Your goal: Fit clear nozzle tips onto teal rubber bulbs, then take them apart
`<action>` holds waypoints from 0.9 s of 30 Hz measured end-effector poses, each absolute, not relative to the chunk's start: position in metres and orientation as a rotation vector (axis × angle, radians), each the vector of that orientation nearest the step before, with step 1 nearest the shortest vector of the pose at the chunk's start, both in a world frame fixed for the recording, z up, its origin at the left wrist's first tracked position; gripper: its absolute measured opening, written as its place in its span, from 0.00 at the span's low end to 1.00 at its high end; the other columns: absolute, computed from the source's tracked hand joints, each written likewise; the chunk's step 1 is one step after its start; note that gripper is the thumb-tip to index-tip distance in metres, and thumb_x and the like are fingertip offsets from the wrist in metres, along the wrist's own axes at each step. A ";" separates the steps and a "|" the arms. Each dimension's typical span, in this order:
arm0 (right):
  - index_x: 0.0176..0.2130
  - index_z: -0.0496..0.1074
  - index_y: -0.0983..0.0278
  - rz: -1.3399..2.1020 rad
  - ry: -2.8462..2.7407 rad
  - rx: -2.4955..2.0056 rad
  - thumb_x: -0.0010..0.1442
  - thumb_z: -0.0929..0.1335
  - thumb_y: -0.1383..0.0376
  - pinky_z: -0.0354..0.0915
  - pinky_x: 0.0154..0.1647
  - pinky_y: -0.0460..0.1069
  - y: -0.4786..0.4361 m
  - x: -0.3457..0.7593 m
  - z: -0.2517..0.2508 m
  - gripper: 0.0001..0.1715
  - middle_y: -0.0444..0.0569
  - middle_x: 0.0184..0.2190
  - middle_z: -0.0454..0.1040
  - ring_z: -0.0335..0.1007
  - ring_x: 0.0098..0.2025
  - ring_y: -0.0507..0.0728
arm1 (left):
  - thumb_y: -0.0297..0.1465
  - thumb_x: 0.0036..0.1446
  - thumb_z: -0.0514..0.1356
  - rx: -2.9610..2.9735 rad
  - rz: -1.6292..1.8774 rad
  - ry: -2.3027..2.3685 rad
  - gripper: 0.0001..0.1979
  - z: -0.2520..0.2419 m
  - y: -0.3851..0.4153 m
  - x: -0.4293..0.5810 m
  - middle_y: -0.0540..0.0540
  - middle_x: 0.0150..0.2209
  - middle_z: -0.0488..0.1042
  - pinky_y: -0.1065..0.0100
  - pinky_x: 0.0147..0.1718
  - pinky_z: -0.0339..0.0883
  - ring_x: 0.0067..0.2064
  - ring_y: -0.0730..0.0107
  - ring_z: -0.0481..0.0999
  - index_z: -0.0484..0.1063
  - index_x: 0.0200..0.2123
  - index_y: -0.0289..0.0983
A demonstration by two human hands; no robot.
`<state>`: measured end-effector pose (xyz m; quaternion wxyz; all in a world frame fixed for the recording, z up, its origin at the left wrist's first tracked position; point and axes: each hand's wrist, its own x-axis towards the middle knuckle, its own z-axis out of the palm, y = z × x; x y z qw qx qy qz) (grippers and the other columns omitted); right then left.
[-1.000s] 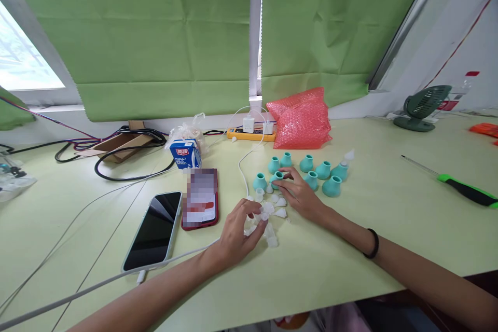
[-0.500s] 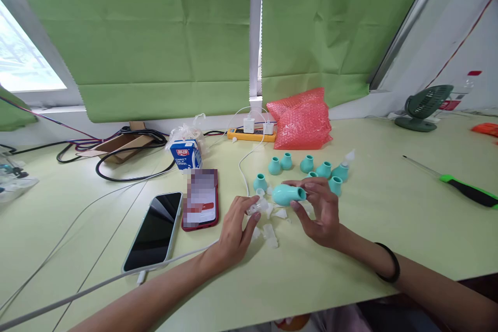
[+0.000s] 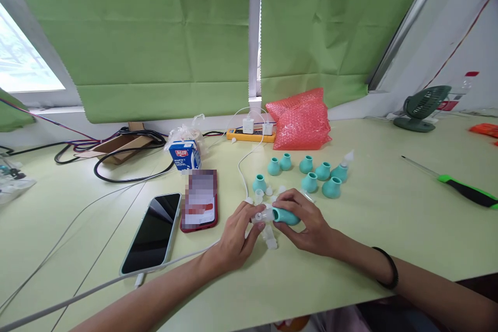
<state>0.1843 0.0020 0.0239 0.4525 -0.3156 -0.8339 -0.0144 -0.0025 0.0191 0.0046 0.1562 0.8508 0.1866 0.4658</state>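
Observation:
My left hand [image 3: 238, 231] pinches a small clear plastic fitting [image 3: 264, 216] between thumb and fingers. My right hand [image 3: 311, 223] is closed round a teal rubber bulb [image 3: 287, 217] lying on its side, its open neck facing left. The fitting's end meets the mouth of the bulb; how far it sits inside I cannot tell. Below them lies a translucent plastic piece [image 3: 271, 243], and more small clear pieces are partly hidden behind my fingers. Beyond my hands stand several upright teal bulbs [image 3: 309, 183], one of them with a clear pointed nozzle [image 3: 349, 158] on top.
To the left lie a black-screened phone [image 3: 151, 233] and a red-cased phone [image 3: 199, 202]. Behind them is a blue milk carton [image 3: 185, 155]. A yellow power strip [image 3: 251, 135] and red bubble wrap [image 3: 301, 122] sit at the back. A screwdriver [image 3: 462, 187] and a fan [image 3: 424, 106] are right.
My right hand has brought the teal bulb down and turned its neck from right to left. Bulb and clear fitting, apart before, now meet.

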 end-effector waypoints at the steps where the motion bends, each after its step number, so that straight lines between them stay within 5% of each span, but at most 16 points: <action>1: 0.43 0.62 0.65 -0.034 -2.081 -0.790 0.50 0.66 0.69 0.66 0.34 0.51 0.002 0.185 0.023 0.18 0.53 0.35 0.64 0.64 0.38 0.56 | 0.22 0.55 0.50 2.442 1.308 0.542 0.16 0.005 0.019 -0.003 0.44 0.32 0.64 0.67 0.32 0.61 0.33 0.69 0.62 0.58 0.48 0.34; 16: 0.35 0.63 0.64 -0.258 -2.098 -0.863 0.49 0.62 0.73 0.62 0.24 0.45 0.006 0.190 0.014 0.10 0.47 0.23 0.68 0.65 0.26 0.52 | 0.25 0.56 0.50 2.532 1.041 0.516 0.14 0.025 0.020 0.001 0.44 0.29 0.66 0.70 0.29 0.61 0.31 0.70 0.64 0.61 0.47 0.32; 27: 0.27 0.65 0.62 0.152 -2.080 -0.872 0.43 0.64 0.71 0.59 0.21 0.44 0.004 0.187 0.022 0.06 0.43 0.19 0.68 0.64 0.21 0.50 | 0.24 0.58 0.47 2.856 0.903 0.404 0.17 0.038 0.016 0.000 0.42 0.31 0.66 0.68 0.28 0.63 0.32 0.68 0.64 0.56 0.51 0.34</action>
